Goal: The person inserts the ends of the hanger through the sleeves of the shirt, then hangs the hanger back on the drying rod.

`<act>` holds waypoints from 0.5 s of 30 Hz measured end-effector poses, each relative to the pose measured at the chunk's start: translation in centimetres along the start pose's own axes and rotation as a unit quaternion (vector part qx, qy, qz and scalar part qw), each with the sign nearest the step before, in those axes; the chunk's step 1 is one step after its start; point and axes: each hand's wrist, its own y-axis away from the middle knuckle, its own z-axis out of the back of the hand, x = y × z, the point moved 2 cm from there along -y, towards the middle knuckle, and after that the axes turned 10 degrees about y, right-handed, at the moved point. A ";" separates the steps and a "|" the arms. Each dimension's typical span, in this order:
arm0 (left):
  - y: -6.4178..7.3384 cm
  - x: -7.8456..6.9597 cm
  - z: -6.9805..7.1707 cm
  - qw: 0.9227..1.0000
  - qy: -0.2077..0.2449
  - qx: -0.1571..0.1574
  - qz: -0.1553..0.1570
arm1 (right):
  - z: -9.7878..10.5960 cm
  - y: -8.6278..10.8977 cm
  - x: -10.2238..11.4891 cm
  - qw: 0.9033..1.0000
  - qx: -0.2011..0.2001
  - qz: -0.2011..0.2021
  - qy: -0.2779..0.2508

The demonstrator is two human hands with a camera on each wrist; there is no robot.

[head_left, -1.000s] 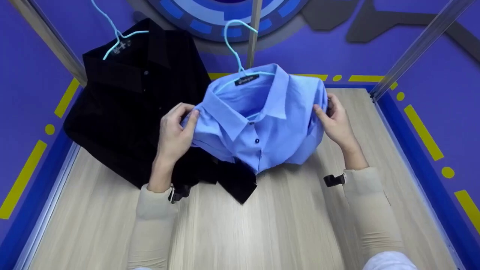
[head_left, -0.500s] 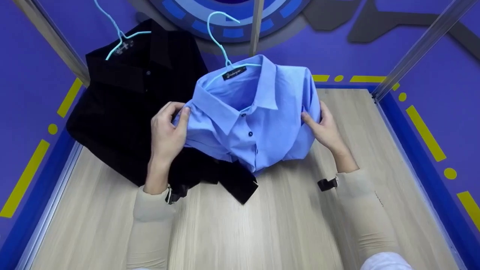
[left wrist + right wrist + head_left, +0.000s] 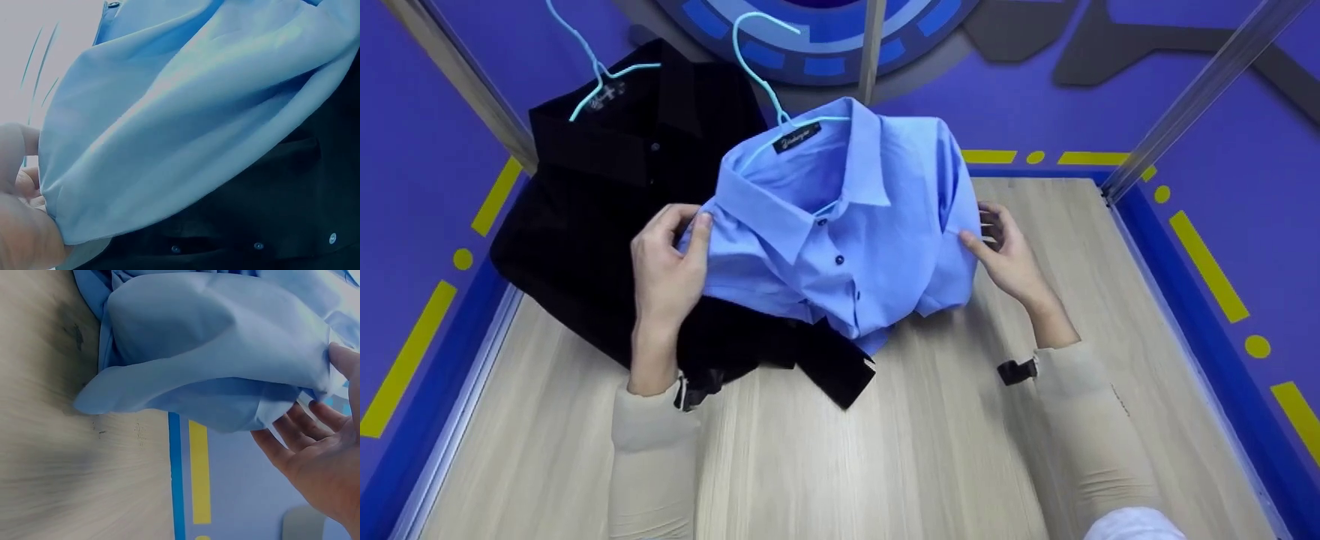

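A light blue button-up shirt (image 3: 892,247) hangs on a pale turquoise hanger (image 3: 769,94), its collar facing up and its hook standing free. My left hand (image 3: 667,262) pinches the shirt's left shoulder, thumb on top and fingers behind. In the left wrist view that hand (image 3: 25,219) grips a fold of the blue cloth (image 3: 146,152). On the other side, my right hand (image 3: 1012,251) is at the sleeve, thumb touching the cloth and fingers spread apart. The right wrist view shows those loose fingers (image 3: 301,430) beside the hanging sleeve (image 3: 202,337).
A black shirt (image 3: 577,202) on another turquoise hanger (image 3: 598,67) lies at the left, partly under the blue one, its dark cuff (image 3: 836,367) reaching over the wooden tabletop (image 3: 840,465). Blue-purple panels (image 3: 1035,97) and metal posts (image 3: 1200,105) enclose the table.
Both hands and the blue shirt on its hanger have shifted to the left, farther over the black shirt. The right hand's fingers have loosened from the sleeve. The black shirt stays put.
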 end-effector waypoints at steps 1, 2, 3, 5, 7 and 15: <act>0.0 0.0 0.1 1.000 -0.002 -0.001 0.001 | 0.1 0.1 0.0 1.000 0.000 0.000 -0.002; 0.0 0.0 0.3 1.000 -0.003 -0.004 0.003 | 0.1 0.1 -0.1 1.000 0.000 0.001 -0.003; 0.0 0.0 0.4 1.000 -0.005 -0.006 0.004 | 0.2 0.2 -0.2 1.000 0.000 0.001 -0.002; 0.1 0.0 0.7 1.000 -0.011 -0.010 0.006 | 0.3 0.3 -0.2 1.000 0.003 0.001 0.004; 0.1 0.0 1.0 1.000 -0.017 -0.014 0.008 | 0.5 0.5 -0.2 1.000 0.007 0.001 0.012; 0.0 -0.3 2.5 0.999 -0.032 -0.028 0.013 | 1.2 1.9 2.3 0.998 0.030 0.005 0.049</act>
